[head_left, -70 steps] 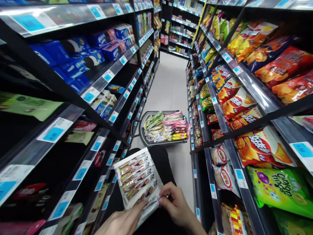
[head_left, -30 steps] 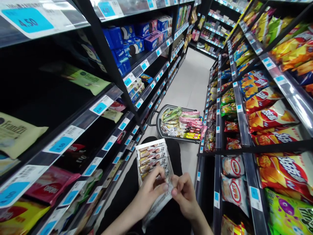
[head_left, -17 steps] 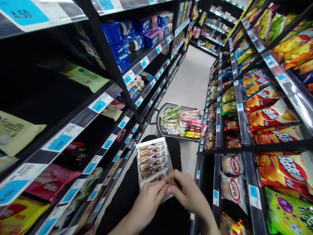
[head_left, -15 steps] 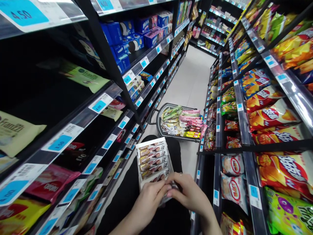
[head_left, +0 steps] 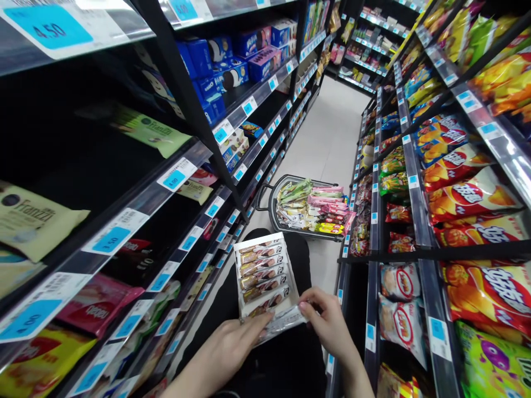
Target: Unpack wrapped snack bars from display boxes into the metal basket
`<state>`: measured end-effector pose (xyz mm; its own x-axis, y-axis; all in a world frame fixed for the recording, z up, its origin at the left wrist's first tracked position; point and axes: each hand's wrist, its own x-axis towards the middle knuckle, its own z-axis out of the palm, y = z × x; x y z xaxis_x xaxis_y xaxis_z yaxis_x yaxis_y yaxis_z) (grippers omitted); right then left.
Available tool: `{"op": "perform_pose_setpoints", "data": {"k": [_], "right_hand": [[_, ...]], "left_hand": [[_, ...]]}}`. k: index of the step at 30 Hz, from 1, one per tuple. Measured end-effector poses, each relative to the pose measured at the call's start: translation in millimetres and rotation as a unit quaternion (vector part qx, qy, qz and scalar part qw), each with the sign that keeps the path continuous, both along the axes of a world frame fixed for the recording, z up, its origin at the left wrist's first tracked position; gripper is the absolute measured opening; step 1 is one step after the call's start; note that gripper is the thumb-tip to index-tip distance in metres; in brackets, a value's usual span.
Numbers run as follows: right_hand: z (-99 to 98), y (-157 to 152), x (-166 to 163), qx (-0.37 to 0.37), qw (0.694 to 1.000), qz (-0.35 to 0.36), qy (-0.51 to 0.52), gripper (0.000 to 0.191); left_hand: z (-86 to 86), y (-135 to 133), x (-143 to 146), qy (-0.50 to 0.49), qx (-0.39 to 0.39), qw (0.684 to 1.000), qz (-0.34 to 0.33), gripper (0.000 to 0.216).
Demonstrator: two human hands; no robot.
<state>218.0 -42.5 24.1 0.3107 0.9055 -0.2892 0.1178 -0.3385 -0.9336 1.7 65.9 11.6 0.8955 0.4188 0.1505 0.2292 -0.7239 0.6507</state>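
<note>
A white open box (head_left: 265,271) of wrapped chocolate bars rests on my lap, over black trousers. My left hand (head_left: 232,345) pinches the near end of a clear wrapped bar (head_left: 282,319) at the box's near edge. My right hand (head_left: 327,323) grips the same wrapper's right end. Several more bars lie in a row in the box beyond my fingers.
A wire basket (head_left: 269,207) full of wrapped snacks stands on the aisle floor ahead. Black shelves with biscuit packs (head_left: 37,218) and blue cookie boxes (head_left: 215,72) run along the left. Crisp bags (head_left: 468,196) fill the shelves on the right. Pale floor stretches beyond the basket.
My hands have drawn apart and slid toward me, stretching a clear wrapped bar at the box's near edge. The view has shifted slightly.
</note>
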Motion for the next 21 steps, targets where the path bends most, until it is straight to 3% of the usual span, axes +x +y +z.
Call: {"op": "perform_pose_setpoints", "data": {"k": [6, 12, 15, 17, 18, 21], "right_hand": [[-3.8, -3.0, 0.3, -0.002, 0.999, -0.023, 0.038, 0.029], [-7.7, -2.1, 3.4, -0.036, 0.991, -0.048, 0.118, 0.036], [-10.9, -2.4, 5.2, -0.049, 0.983, -0.064, 0.164, 0.040], [-14.0, -2.8, 6.9, -0.054, 0.977, -0.075, 0.194, 0.041], [-15.8, -2.7, 7.7, -0.054, 0.973, -0.082, 0.209, 0.041], [-20.9, -0.5, 8.6, -0.052, 0.961, -0.110, 0.247, 0.041]], "left_hand": [[16.9, 10.2, -1.1, 0.066, -0.150, 0.986, -0.016, 0.035], [33.0, 7.7, -11.8, 0.132, -0.215, 0.967, -0.049, 0.058], [37.7, 9.2, -11.6, 0.132, -0.288, 0.948, -0.044, 0.051], [33.9, 8.7, -9.2, 0.099, -0.405, 0.908, -0.038, 0.041], [29.2, 6.9, -7.4, 0.067, -0.482, 0.873, -0.035, 0.038], [8.7, -4.0, -0.4, -0.068, -0.690, 0.721, 0.011, 0.046]]}}
